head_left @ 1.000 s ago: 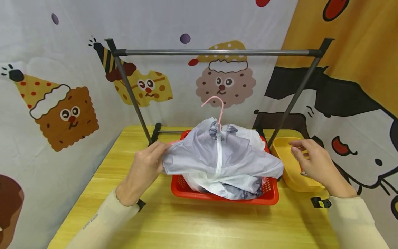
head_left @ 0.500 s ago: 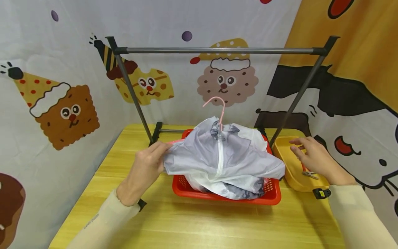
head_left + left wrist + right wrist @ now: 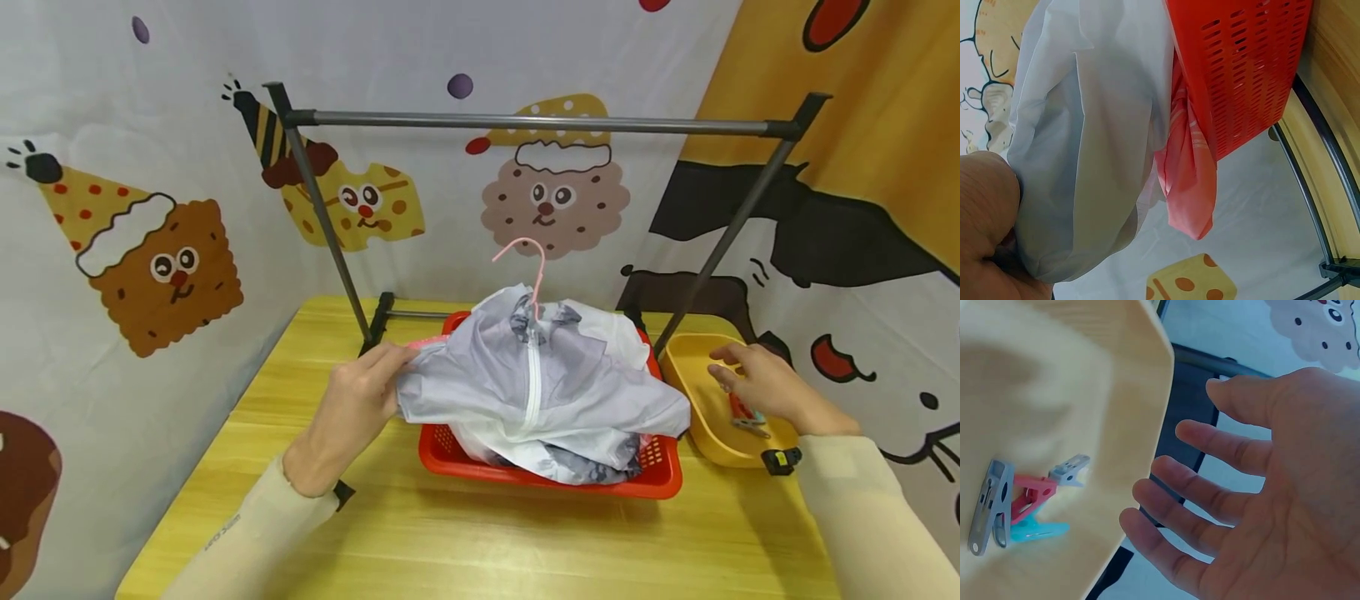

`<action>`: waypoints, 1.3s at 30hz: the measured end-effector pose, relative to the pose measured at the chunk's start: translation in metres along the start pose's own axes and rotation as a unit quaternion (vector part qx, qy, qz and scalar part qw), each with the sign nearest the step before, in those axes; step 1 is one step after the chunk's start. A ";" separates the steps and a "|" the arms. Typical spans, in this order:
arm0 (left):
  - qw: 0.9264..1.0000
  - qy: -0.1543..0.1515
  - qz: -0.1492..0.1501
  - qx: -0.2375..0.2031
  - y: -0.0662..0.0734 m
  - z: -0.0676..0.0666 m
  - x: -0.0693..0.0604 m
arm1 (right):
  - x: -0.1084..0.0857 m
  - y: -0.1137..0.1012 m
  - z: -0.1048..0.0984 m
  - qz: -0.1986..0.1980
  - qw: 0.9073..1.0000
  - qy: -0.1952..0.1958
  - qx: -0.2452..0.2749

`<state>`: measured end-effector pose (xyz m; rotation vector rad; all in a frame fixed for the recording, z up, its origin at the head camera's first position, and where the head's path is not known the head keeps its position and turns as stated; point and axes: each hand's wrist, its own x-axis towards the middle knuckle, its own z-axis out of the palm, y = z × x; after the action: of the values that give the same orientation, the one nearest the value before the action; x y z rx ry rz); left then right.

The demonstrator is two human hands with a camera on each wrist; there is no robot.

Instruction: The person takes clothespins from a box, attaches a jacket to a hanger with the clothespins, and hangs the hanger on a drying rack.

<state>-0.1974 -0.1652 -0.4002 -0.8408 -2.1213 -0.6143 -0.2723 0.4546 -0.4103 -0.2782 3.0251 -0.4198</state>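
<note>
A pale grey zipped garment on a pink hanger lies over the pile in a red basket. My left hand pinches the garment's left sleeve end; in the left wrist view, thumb and fingers hold the grey cloth. Over the yellow tray hovers my right hand, holding nothing. The right wrist view shows that hand with fingers spread beside the tray's rim. Grey, red and turquoise clips lie inside the tray.
A dark metal rack stands behind and around the basket, its crossbar above the hanger. Pink cloth hangs beside the basket in the left wrist view. A small black object sits at the tray's near right corner. Printed curtains surround the wooden table.
The head view has shifted slightly. My right hand has moved a little over the tray, uncovering more of the clips. My left hand keeps its hold on the sleeve.
</note>
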 end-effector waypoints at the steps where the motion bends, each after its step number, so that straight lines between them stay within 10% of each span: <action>1: 1.000 0.001 0.001 0.001 0.000 0.000 0.000 | 0.001 0.002 0.000 0.001 1.000 -0.003 0.000; 39: 1.000 0.002 0.007 0.010 0.003 -0.002 -0.002 | 0.039 0.044 0.016 0.035 0.993 -0.115 0.002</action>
<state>-0.1932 -0.1650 -0.4002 -0.8435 -2.1126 -0.5865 -0.3167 0.4844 -0.4400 -0.2052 2.7989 -0.3603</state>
